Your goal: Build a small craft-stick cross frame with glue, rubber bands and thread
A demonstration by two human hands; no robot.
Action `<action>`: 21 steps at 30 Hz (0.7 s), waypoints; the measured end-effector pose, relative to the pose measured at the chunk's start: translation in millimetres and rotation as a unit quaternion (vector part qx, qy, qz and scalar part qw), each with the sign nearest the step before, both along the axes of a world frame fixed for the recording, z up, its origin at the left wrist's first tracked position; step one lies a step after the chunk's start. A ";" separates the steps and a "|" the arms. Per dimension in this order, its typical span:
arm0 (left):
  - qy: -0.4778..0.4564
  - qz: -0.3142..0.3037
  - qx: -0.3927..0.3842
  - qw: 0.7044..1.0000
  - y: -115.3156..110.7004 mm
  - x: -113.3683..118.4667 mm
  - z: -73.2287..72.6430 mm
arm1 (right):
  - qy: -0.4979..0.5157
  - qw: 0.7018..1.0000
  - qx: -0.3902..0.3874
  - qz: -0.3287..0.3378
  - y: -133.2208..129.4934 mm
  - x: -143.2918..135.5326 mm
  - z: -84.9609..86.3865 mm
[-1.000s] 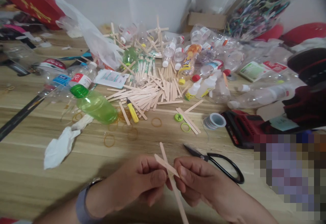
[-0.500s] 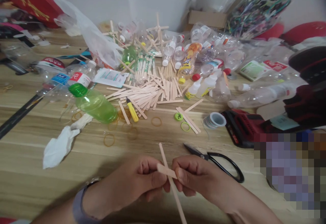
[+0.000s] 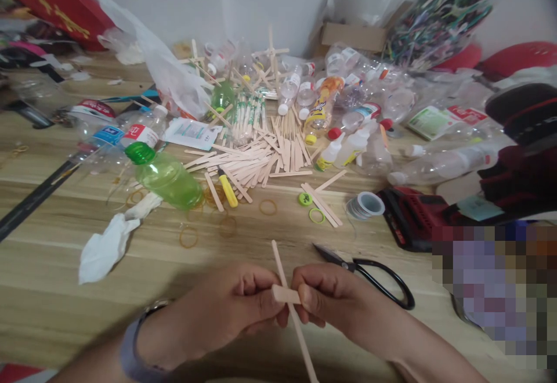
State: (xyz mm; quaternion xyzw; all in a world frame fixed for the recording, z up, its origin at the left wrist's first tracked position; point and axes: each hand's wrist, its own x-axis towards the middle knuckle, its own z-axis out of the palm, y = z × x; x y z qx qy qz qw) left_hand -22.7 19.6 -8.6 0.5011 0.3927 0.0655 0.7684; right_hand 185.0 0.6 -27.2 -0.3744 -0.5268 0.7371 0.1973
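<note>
Low in the head view, my left hand (image 3: 248, 299) and my right hand (image 3: 331, 296) face each other, both closed on wood. A long craft stick (image 3: 300, 336) runs from between the hands down toward the bottom edge. Across it lies a short piece of craft stick (image 3: 285, 295), pressed at its right end by my right thumb. My left thumb and fingers pinch the crossing from the left. Fingers partly hide where the two pieces meet. Just beyond my right hand rest black-handled scissors (image 3: 365, 273).
Loose craft sticks (image 3: 248, 162) pile up mid-table near a yellow screwdriver (image 3: 227, 190). A green bottle (image 3: 167, 180) and white tissue (image 3: 107, 246) lie left. To the right are a wire spool (image 3: 365, 204), a red-black power tool (image 3: 418, 217) and several clear bottles (image 3: 448, 162).
The short piece has turned slightly, now lying closer to level across the long stick. Both hands keep their grip in nearly the same place.
</note>
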 end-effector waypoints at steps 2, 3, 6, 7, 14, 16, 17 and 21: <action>-0.012 -0.005 -0.022 1.000 0.3 -0.2 -2.5 | -0.007 1.000 0.004 0.006 -0.1 0.7 0.9; -0.015 -0.008 -0.034 0.999 0.1 -0.5 -4.1 | -0.012 1.000 0.004 0.013 -0.1 1.5 1.3; -0.012 -0.022 -0.070 0.997 -1.6 -1.1 -8.7 | -0.028 0.999 0.001 0.045 0.9 4.5 2.3; -0.011 -0.028 -0.076 0.997 -2.2 -1.1 -9.5 | -0.032 0.998 0.001 0.052 1.3 5.3 2.3; -0.022 -0.016 0.112 0.993 -2.2 1.7 1.1 | 0.042 0.995 -0.061 -0.060 -13.5 -6.9 -5.3; -0.006 -0.030 0.201 0.979 -4.2 2.2 4.2 | 0.066 0.982 -0.121 -0.129 -23.6 -15.8 -9.1; 0.020 -0.035 0.246 0.968 -6.2 2.5 4.7 | 0.070 0.974 -0.140 -0.166 -28.3 -20.3 -10.7; 0.177 -0.052 0.416 0.890 -17.7 4.6 0.0 | 0.115 0.944 -0.181 -0.253 -38.9 -32.8 -11.7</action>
